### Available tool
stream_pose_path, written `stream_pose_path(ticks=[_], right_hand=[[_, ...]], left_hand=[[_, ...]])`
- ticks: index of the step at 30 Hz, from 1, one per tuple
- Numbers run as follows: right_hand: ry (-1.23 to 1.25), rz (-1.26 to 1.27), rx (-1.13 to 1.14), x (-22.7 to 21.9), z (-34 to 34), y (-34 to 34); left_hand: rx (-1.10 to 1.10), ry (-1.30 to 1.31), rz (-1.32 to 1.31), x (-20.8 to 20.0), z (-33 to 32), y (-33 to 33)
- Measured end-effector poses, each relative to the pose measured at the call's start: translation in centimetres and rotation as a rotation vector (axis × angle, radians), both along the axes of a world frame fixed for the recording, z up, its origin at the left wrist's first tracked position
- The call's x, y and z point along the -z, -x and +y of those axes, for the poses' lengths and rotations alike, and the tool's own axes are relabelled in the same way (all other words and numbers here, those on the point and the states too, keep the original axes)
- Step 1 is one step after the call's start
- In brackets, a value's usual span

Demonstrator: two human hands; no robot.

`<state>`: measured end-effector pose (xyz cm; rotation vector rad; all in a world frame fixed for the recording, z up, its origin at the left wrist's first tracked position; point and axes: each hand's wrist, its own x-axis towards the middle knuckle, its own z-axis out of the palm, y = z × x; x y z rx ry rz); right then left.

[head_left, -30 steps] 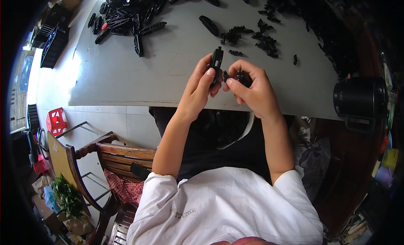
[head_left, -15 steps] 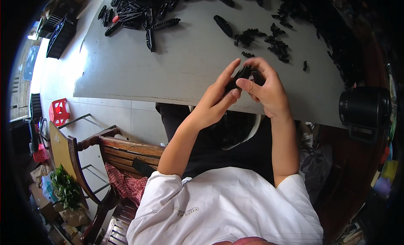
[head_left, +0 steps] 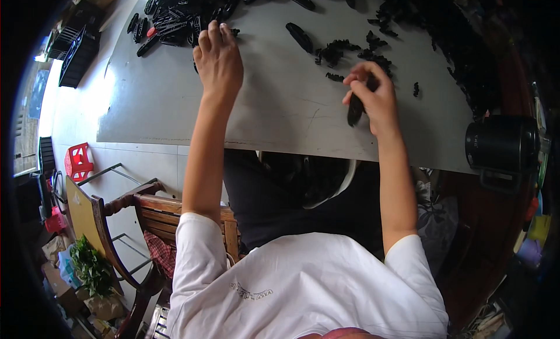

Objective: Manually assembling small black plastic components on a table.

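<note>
The long black plastic piece (head_left: 355, 109) is pinched in my right hand (head_left: 376, 97), fingers closed around its upper end, its lower end hanging over the grey table (head_left: 280, 106) at about four o'clock from the table's middle. Half a second ago both my hands were together on this piece in front of me; now they have parted. To me that means the joint work on this piece is finished and only the right keeps it.

My left hand (head_left: 217, 62) has gone out to eleven o'clock, palm down, fingers curled onto the edge of the heap of black clips (head_left: 175, 18); I cannot tell whether it already grips one, though I'd judge it is fetching another part.

Small black bits (head_left: 350, 50) lie scattered at one o'clock. A black cylindrical can (head_left: 501, 143) sits at the table's three o'clock edge, and a wooden chair (head_left: 146, 211) stands down at seven.
</note>
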<state>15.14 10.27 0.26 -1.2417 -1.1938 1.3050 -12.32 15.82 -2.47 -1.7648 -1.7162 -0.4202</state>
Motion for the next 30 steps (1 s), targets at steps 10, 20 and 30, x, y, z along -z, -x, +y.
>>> stream_pose_path(ticks=[10,20,30], right_hand=[[-0.228,-0.767,-0.173,-1.7,-0.1,2.2],[0.133,0.259,-0.299,-3.4,-3.6,4.1],[-0.173,-0.226,-0.214,-4.2,-4.6,4.4]], left_hand=[[0.629,0.618,-1.652,-1.9,-3.5,-2.6],[0.917,0.883,-2.179,-3.5,-8.9,-6.0],[0.884,0.933,-1.567,-3.4,-10.7,-6.4]])
